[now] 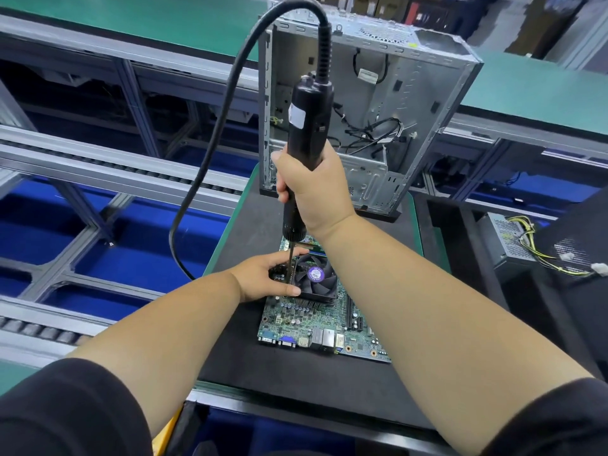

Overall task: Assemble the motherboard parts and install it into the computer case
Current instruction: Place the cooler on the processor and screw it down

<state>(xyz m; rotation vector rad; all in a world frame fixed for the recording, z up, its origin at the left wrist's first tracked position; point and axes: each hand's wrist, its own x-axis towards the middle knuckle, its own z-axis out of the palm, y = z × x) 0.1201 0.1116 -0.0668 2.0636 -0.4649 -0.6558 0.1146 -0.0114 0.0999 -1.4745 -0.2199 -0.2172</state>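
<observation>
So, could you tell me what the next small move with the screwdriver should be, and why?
Probably drive the screw down: the right hand holds the electric screwdriver upright, its bit at the cooler fan corner, which the left hand steadies on the motherboard.

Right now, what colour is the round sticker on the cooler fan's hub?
Purple, with a pale centre, on the black cooler fan; the head view shows it.
</observation>
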